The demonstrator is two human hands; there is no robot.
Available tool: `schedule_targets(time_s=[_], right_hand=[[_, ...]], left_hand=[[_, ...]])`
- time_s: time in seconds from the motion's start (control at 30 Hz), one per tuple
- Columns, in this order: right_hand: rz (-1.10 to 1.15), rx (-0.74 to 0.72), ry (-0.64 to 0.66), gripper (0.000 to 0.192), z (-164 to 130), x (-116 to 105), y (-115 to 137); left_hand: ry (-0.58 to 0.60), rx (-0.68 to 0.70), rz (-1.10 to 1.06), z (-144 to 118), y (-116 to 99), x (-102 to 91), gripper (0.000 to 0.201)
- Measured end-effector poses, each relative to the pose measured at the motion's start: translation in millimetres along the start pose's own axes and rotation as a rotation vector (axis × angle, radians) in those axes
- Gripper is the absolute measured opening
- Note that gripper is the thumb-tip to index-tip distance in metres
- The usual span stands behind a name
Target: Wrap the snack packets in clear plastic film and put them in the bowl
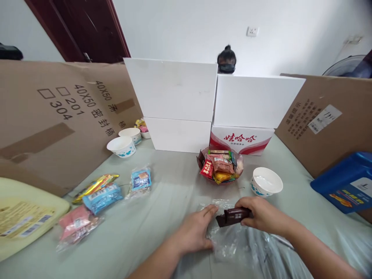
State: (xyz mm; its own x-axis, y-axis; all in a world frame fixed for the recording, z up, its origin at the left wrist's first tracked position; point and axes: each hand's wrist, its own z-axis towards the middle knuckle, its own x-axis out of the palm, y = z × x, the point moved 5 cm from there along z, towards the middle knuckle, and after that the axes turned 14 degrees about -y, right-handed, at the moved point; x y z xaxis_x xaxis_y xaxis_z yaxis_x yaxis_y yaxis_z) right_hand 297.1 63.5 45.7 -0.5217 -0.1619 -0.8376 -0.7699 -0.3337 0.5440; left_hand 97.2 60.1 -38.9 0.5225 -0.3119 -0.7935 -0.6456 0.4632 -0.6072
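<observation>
My right hand (260, 215) grips a dark brown snack bar (232, 216) just above a clear plastic bag (225, 236) that lies on the pale green table cover. My left hand (194, 230) presses flat on the left edge of that bag, fingertips close to the bar's end. Just behind the hands stands a bowl of assorted wrapped snacks (221, 166), and to its right an empty white paper bowl (266, 181).
Bagged snacks lie at the left: a blue packet (103, 197), a pink one (77, 224), a small clear bag (141, 180). Two white bowls (122, 146) stand by a cardboard wall. White boxes (174, 100) and a red-printed carton stand behind; a person's head shows beyond. A blue box (343, 182) sits right.
</observation>
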Motion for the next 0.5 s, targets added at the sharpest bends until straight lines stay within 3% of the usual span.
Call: schedule_targets(time_s=[0.17,0.37,0.5], right_hand=[[0.132,-0.002,-0.080,0.030,24,-17,1],[-0.266,-0.139,0.124,0.044,25,29,11],[-0.353,-0.184,0.096,0.035,16,46,11]], left_hand=[[-0.002,-0.031,0.029,-2,5,0.5,0.098],[-0.006,-0.014,0.021,-4,3,-2.4,0.079],[0.008,-0.020,0.038,-4,1,-3.5,0.074]])
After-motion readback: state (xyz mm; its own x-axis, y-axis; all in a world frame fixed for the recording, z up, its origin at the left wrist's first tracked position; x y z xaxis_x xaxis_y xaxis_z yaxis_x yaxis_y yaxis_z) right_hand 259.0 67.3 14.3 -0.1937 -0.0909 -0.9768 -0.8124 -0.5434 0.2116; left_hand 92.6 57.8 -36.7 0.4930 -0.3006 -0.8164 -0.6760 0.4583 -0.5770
